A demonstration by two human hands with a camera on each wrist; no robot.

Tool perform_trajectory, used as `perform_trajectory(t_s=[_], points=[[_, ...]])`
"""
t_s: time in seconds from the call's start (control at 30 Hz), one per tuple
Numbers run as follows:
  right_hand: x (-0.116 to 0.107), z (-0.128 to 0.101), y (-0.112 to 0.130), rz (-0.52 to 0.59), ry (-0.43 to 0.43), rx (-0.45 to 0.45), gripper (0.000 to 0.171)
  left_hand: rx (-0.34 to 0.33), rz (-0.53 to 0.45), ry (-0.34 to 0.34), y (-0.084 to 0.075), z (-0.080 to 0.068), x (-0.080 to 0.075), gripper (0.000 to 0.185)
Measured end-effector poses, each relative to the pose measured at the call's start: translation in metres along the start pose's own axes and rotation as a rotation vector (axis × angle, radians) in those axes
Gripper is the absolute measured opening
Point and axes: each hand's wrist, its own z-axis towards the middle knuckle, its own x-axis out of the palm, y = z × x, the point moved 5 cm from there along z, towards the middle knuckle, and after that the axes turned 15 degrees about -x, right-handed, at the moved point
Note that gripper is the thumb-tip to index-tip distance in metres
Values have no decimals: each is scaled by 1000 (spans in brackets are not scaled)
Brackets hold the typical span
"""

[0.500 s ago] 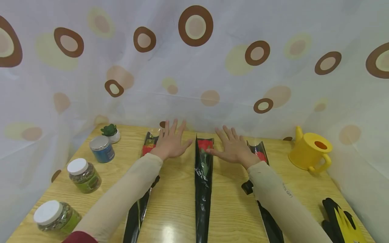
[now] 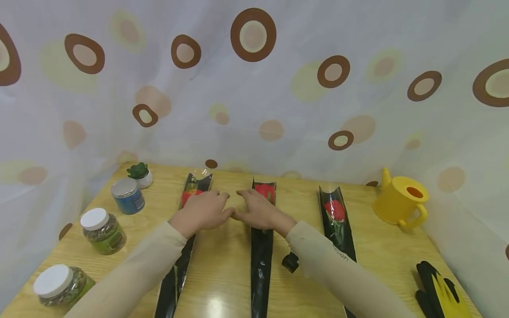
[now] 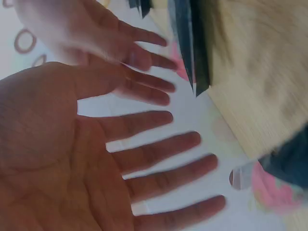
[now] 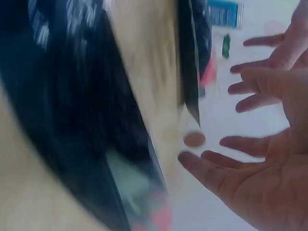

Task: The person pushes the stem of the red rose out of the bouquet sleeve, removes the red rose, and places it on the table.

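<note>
Three wrapped roses (image 2: 262,238) lay mid-frame on the bench (image 2: 222,269); jars (image 2: 102,230) stood at lower left, a watering can (image 2: 401,201) at right, gloves (image 2: 439,285) at lower right.

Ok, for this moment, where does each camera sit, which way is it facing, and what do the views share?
Head: worn on the head, looking forward and down at the wooden table, three wrapped roses, jars, yellow watering can; both sleeved forearms, left hand and right hand show.
Left wrist: under the left hand, looking along its spread fingers; the right hand shows beyond, blurred.
Right wrist: beside the right hand, facing a blurred black wrapper; the left hand shows too.
Shared: all three show both hands and rose wrappers.
</note>
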Motion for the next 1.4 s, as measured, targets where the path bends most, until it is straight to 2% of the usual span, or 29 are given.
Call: perform_trajectory(t_s=[0.1, 0.23, 0.3, 0.37, 0.43, 0.5, 0.63, 0.7, 0.77, 0.93, 1.1, 1.23, 1.4], points=[[15, 8, 4, 179, 1, 59, 71, -41, 40, -69, 12, -21, 4, 50], [33, 13, 9, 603, 18, 160, 74, -81, 26, -146, 31, -55, 17, 51], [37, 15, 12, 843, -8, 206, 73, -88, 3, -145, 40, -69, 24, 56], [39, 16, 15, 1025, -46, 237, 70, -100, -15, -137, 50, -78, 33, 62], [40, 17, 16, 1148, -79, 259, 66, -130, -45, -115, 62, -83, 42, 73], [46, 18, 15, 1223, -96, 287, 60, -155, -119, -72, 75, -84, 51, 86], [63, 21, 12, 1296, -94, 315, 50, -210, -361, 26, 98, -85, 70, 105], [72, 23, 12, 1314, -87, 313, 50, -227, -461, 49, 104, -84, 77, 105], [79, 27, 14, 1333, -77, 299, 50, -241, -515, 49, 108, -82, 81, 99], [91, 35, 22, 1345, -73, 297, 43, -236, -616, 61, 104, -82, 83, 77], [97, 35, 22, 1309, -81, 314, 37, -190, -679, 68, 97, -86, 85, 76], [95, 33, 18, 1282, -171, 326, 51, -175, -756, 69, 91, -85, 85, 80], [80, 29, 14, 1248, -271, 326, 53, -196, -978, 171, 83, -86, 84, 82]])
